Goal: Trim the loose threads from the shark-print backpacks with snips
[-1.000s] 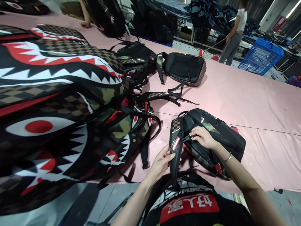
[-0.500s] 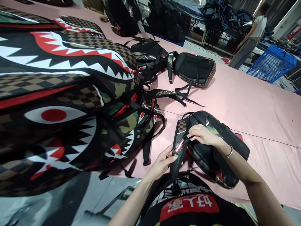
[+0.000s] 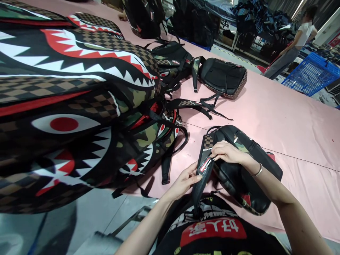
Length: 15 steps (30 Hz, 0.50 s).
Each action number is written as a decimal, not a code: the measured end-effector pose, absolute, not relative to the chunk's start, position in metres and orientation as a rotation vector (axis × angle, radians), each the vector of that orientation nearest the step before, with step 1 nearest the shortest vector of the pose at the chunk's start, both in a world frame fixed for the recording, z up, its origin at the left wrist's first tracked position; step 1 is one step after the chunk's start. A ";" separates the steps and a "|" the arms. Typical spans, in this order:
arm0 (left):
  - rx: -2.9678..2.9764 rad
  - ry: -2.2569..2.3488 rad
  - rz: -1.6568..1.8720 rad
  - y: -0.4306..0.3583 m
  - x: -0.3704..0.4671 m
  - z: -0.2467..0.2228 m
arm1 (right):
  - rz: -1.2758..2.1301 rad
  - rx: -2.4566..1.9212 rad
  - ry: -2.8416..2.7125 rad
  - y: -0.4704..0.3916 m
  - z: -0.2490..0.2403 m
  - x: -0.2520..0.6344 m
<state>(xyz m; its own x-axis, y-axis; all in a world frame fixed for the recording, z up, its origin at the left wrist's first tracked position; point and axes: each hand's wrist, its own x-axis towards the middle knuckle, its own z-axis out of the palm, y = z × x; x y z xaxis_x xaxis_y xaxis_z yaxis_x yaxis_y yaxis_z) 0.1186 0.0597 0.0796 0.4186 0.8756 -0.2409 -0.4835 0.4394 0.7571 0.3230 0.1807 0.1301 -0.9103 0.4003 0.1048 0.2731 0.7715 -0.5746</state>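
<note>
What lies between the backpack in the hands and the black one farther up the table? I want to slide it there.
In the head view, loose straps lie on the pink table between the held backpack and the far backpack.

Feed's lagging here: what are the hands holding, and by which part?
Both grip the backpack by its shoulder strap: left hand lower down, right hand at the red label.

White Chinese characters stand on a red patch (image 3: 212, 228) on the person's black shirt, seen upside down. The small red label (image 3: 204, 164) on the shoulder strap (image 3: 203, 170) carries print too small to read.
</note>
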 end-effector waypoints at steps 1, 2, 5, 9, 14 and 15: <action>0.666 0.696 0.931 0.060 0.119 0.079 | 0.832 -0.516 -2.754 0.180 0.131 0.322; 0.675 0.698 0.931 0.060 0.119 0.080 | 0.822 -0.499 -2.764 0.179 0.133 0.321; 0.703 0.714 0.933 0.060 0.120 0.081 | 0.789 -0.444 -2.803 0.176 0.139 0.317; 0.735 0.737 0.953 0.060 0.120 0.085 | 0.749 -0.417 -2.866 0.171 0.146 0.313; 0.853 0.757 0.935 0.060 0.120 0.087 | 0.663 -0.441 -2.890 0.165 0.147 0.313; 0.881 0.764 0.934 0.061 0.120 0.088 | 0.643 -0.460 -2.888 0.163 0.147 0.314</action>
